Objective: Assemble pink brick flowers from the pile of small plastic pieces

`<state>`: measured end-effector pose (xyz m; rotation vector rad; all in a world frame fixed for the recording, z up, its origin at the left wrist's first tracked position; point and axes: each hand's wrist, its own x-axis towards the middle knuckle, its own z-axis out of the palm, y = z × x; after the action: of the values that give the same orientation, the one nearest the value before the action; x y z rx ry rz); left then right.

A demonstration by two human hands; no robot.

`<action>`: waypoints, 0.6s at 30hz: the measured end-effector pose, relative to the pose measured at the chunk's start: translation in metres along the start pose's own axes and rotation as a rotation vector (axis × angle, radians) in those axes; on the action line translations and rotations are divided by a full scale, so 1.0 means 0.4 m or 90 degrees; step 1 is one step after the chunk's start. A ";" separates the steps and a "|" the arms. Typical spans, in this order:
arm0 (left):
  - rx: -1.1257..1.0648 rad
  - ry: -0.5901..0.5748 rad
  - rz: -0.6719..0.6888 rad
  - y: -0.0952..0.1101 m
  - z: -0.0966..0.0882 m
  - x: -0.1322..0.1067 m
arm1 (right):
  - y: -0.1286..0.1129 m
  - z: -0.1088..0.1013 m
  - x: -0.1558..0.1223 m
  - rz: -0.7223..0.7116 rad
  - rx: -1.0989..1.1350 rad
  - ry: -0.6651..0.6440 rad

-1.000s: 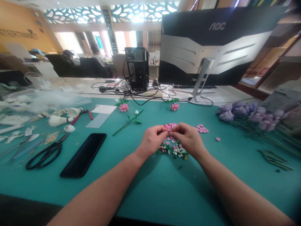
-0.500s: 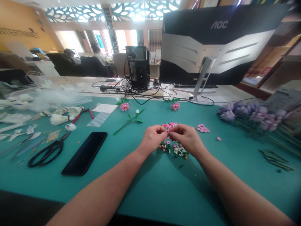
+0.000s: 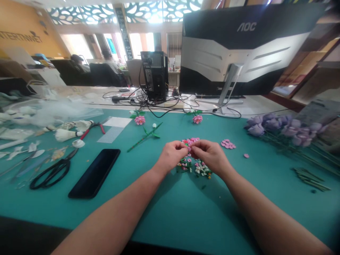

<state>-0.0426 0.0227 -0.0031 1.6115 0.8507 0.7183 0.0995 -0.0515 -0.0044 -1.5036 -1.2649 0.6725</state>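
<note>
My left hand (image 3: 174, 154) and my right hand (image 3: 209, 154) meet fingertip to fingertip over the mat. Both are closed in a pinch, and a small pink piece (image 3: 189, 149) shows between them; its exact shape is hidden by the fingers. Just behind the fingertips lies a heap of pink and red pieces (image 3: 195, 140). Below the hands are a cluster of green and pink pieces (image 3: 185, 164) and a cluster of white and green pieces (image 3: 203, 169). Pink petal-like pieces (image 3: 228, 143) lie right of my right hand, with one loose pink piece (image 3: 246, 156) beyond.
On the green mat (image 3: 170, 216) lie a green stem (image 3: 145, 137), two pink flowers (image 3: 139, 120), a black phone (image 3: 95, 173), black scissors (image 3: 54, 173) and shuttlecocks (image 3: 67, 134). Purple flowers (image 3: 281, 127) and green stems (image 3: 309, 179) are at right. A monitor (image 3: 239, 53) stands behind.
The whole view has shifted very slightly. Both hands keep their pinch at nearly the same place, with only slight movement of the fingers.
</note>
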 end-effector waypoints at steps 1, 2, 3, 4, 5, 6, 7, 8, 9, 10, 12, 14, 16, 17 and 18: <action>-0.002 -0.001 -0.003 -0.001 0.000 0.000 | 0.003 -0.001 0.000 -0.013 -0.026 0.001; -0.002 -0.002 -0.005 -0.002 0.000 0.001 | 0.005 -0.002 0.000 -0.025 -0.048 0.000; -0.001 -0.003 -0.006 -0.003 0.000 0.001 | 0.008 -0.003 0.001 -0.035 -0.064 -0.001; 0.002 -0.005 -0.006 -0.003 -0.001 0.000 | 0.010 -0.003 0.000 -0.042 -0.076 -0.002; 0.007 -0.005 -0.008 -0.003 -0.001 0.000 | 0.011 -0.003 0.000 -0.046 -0.088 -0.003; 0.014 -0.005 -0.010 -0.004 -0.002 0.000 | 0.012 -0.003 0.000 -0.049 -0.100 -0.006; 0.021 -0.006 -0.014 -0.004 -0.002 -0.001 | 0.011 -0.004 -0.001 -0.053 -0.116 -0.007; 0.027 -0.006 -0.017 -0.003 -0.002 -0.001 | 0.010 -0.004 -0.002 -0.058 -0.135 -0.007; 0.033 -0.007 -0.020 -0.003 -0.002 -0.002 | 0.007 -0.005 -0.004 -0.063 -0.156 -0.008; 0.038 -0.008 -0.021 -0.003 -0.002 -0.002 | 0.004 -0.005 -0.005 -0.069 -0.178 -0.008; 0.046 -0.009 -0.019 -0.002 -0.001 -0.003 | -0.004 -0.006 -0.008 -0.082 -0.222 -0.008; 0.053 -0.005 -0.016 -0.001 0.000 -0.003 | -0.011 -0.006 -0.011 -0.090 -0.259 -0.007; 0.057 0.000 -0.018 -0.001 0.001 -0.003 | -0.017 -0.004 -0.012 -0.091 -0.281 -0.005; 0.057 0.003 -0.019 -0.001 0.002 -0.003 | -0.018 -0.003 -0.012 -0.089 -0.287 -0.004; 0.058 0.004 -0.021 -0.001 0.003 -0.003 | -0.019 -0.002 -0.011 -0.088 -0.292 -0.003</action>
<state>-0.0424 0.0212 -0.0039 1.6730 0.9239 0.6701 0.0960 -0.0565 0.0018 -1.7566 -1.5836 0.3046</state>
